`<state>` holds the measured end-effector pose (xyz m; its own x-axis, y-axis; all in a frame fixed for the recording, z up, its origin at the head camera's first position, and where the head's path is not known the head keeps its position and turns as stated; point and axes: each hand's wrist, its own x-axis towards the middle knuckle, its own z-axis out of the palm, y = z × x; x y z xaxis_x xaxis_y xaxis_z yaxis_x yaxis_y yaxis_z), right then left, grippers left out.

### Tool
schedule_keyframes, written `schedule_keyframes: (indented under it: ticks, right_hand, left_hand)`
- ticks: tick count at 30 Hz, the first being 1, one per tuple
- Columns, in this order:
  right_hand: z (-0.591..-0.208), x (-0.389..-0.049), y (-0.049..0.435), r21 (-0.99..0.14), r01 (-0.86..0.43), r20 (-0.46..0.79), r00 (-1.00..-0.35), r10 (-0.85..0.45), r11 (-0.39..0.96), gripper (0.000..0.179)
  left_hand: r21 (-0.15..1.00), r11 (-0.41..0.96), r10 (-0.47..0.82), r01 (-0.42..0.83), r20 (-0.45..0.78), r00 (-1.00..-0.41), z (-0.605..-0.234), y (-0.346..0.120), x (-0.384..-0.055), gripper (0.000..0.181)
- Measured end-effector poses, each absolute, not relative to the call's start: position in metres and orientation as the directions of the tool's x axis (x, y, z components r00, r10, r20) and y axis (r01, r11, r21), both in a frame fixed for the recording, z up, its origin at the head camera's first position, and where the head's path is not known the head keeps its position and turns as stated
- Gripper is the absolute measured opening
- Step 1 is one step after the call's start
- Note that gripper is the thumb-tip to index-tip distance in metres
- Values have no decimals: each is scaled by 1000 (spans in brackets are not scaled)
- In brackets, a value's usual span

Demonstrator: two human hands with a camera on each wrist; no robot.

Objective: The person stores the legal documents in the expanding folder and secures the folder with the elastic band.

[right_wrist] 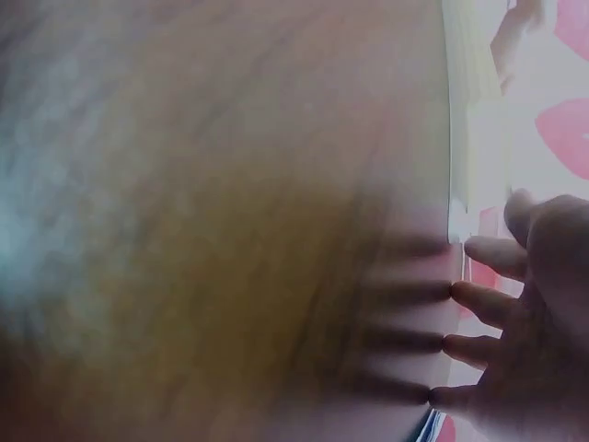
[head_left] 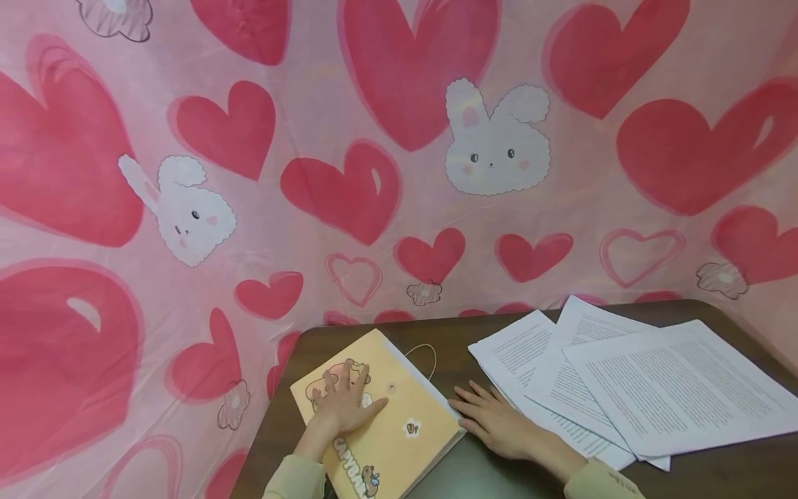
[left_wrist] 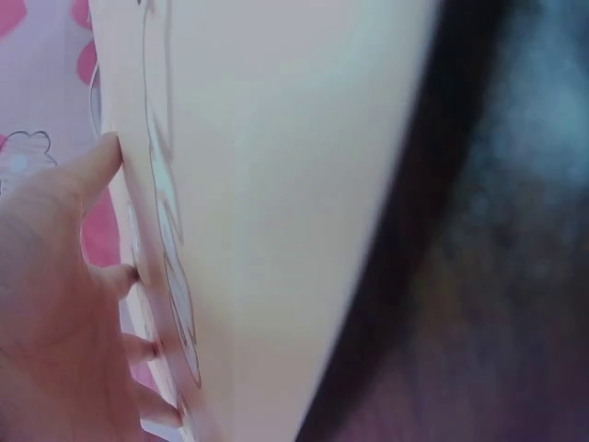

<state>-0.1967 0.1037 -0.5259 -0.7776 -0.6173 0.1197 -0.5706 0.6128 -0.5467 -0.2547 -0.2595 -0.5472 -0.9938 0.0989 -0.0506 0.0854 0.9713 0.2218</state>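
A yellow cartoon folder (head_left: 424, 443) lies slanted on the table, with capybara prints and lettering on its cover. My left hand (head_left: 346, 407) rests on the cover with fingers spread; in the left wrist view its fingertips (left_wrist: 138, 273) touch the folder's surface. My right hand (head_left: 499, 424) lies palm down on the table beside the folder's right corner, its fingers straight. In the right wrist view its fingertips (right_wrist: 445, 343) meet the tabletop. A thin cord loop (head_left: 434, 357) sticks out from the folder's far edge. Whether the right fingertips touch the folder I cannot tell.
Several printed sheets (head_left: 679, 388) lie fanned and overlapping at the right of the dark wooden table (head_left: 451, 333). A greenish-grey patch (head_left: 476, 475) shows at the near edge. Behind the table hangs a pink heart-and-rabbit cloth (head_left: 430, 201).
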Motion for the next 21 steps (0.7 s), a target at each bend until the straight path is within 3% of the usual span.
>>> schedule_keyframes:
  ticks: [11, 21]
  right_hand:
    - [-526, -189, 105, -445, -608, 90, -761, -643, 657, 66]
    - [-528, -181, 112, -416, -627, 94, -750, -654, 659, 71]
  left_hand:
    - [225, 967, 132, 119, -46, -990, -543, -252, -250, 100]
    - [237, 956, 190, 173, -53, -980, -526, -235, -239, 101]
